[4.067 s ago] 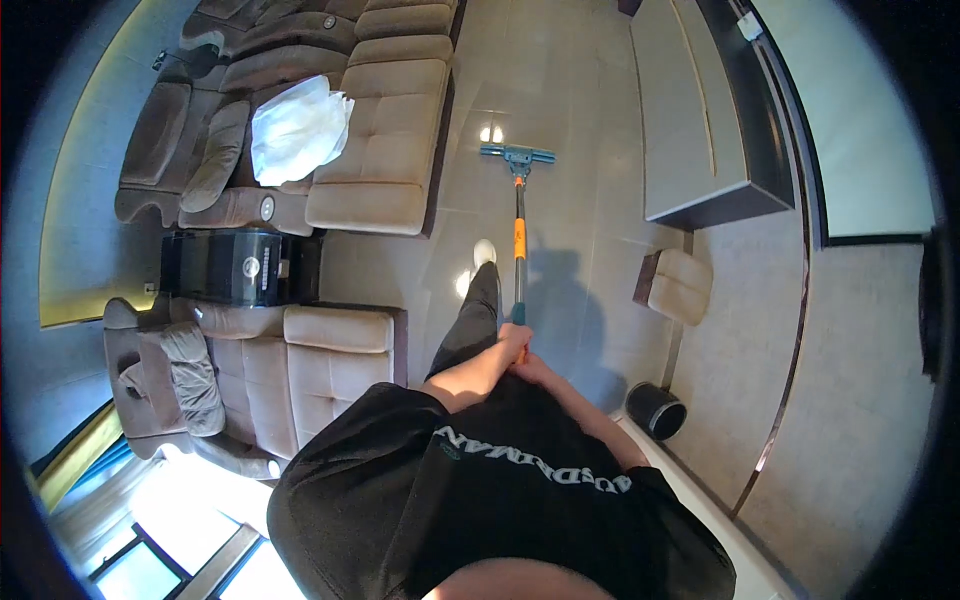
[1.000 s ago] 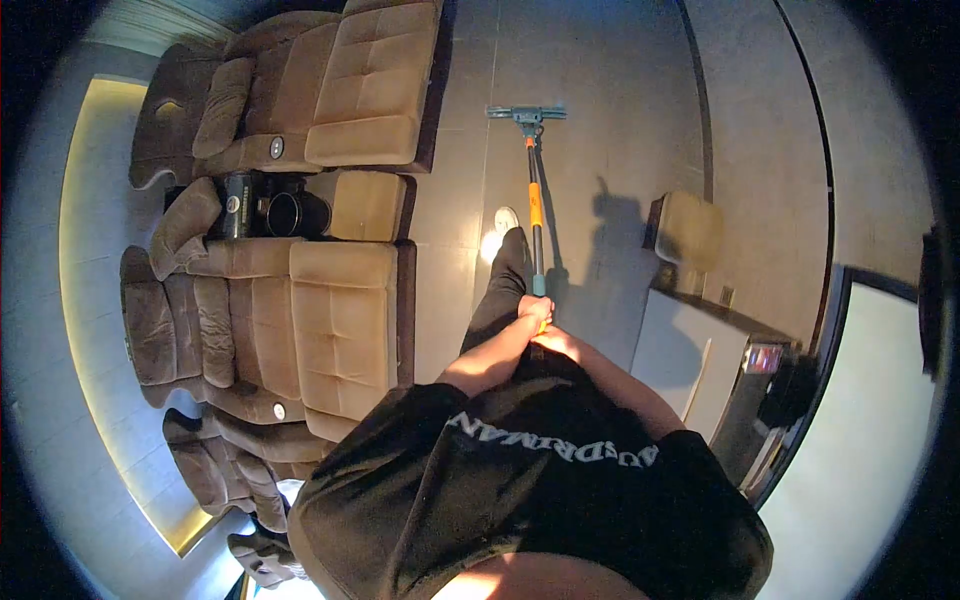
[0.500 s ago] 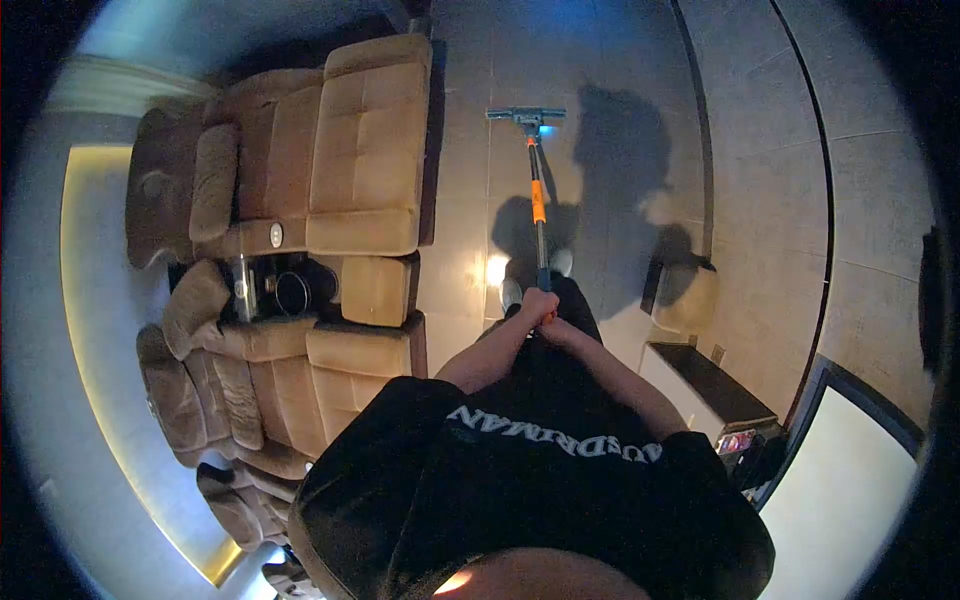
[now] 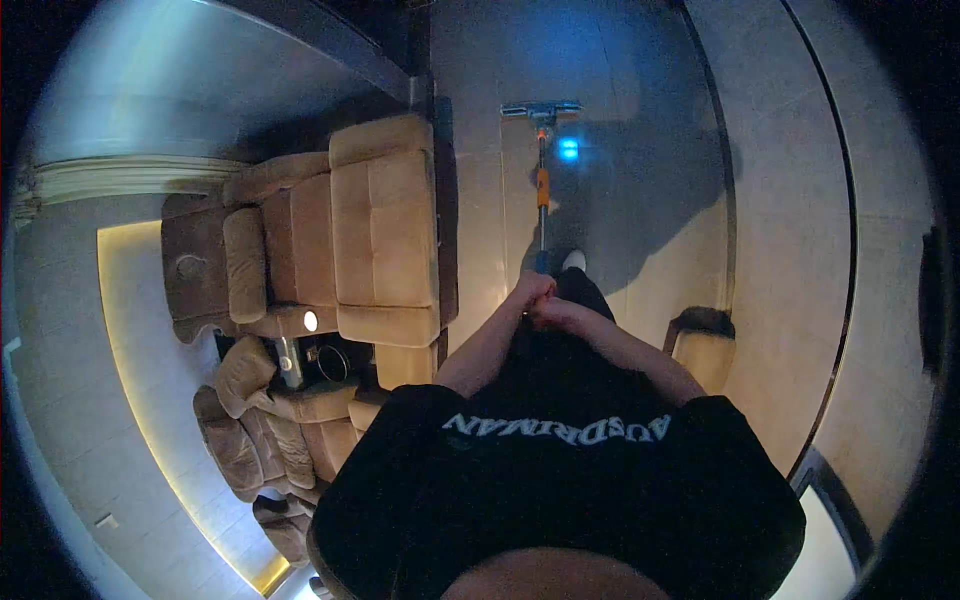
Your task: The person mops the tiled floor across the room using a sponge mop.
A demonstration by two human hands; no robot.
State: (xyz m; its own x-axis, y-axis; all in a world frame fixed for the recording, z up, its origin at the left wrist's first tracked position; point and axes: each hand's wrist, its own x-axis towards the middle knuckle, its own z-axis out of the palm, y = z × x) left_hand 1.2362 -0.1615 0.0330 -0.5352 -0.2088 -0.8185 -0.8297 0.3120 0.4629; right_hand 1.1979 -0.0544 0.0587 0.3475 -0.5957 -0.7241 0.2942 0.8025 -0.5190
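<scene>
"What do we see along the floor's (image 4: 480,200) left edge?"

"We see a brown recliner (image 4: 370,230), a cushion (image 4: 245,264) against its backrest and a bright disc (image 4: 310,321) on its armrest. Between it and a second brown seat (image 4: 268,440) we make out a dark, round-rimmed container (image 4: 332,361)."

"And at the right edge?"

"There we have a small padded stool (image 4: 703,364), near the pale wall (image 4: 785,250)."

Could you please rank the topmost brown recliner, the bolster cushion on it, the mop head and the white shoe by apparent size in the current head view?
Largest to smallest:
Brown recliner
Bolster cushion
Mop head
White shoe, only partly visible
</scene>
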